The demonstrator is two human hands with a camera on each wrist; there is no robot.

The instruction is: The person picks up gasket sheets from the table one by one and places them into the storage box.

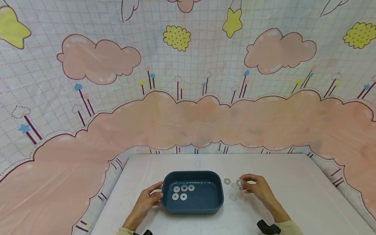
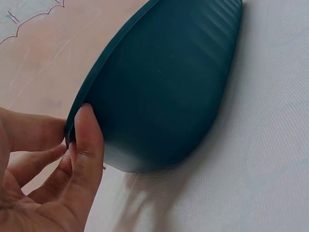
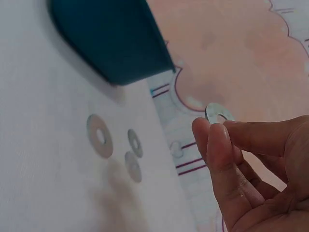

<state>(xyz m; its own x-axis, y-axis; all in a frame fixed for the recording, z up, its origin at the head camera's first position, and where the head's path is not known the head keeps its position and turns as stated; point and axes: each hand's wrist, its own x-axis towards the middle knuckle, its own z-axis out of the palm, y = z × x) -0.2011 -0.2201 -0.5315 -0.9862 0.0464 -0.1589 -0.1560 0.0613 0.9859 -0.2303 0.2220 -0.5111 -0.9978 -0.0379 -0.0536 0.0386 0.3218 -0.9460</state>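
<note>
Right of the smooth blue rectangular tray (image 1: 192, 205), right hand (image 1: 258, 189) pinches a flat metal washer (image 1: 239, 183); left hand (image 1: 147, 200) grips the tray's rim.

Washer (image 3: 217, 112) between pinching fingers (image 3: 218, 145)

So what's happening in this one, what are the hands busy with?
A person sits at a white table. The left hand grips the rim of a dark blue tray that holds five washers. The right hand pinches one washer in its fingertips, lifted off the table to the right of the tray. Three more loose washers lie on the table beside the tray.
</note>
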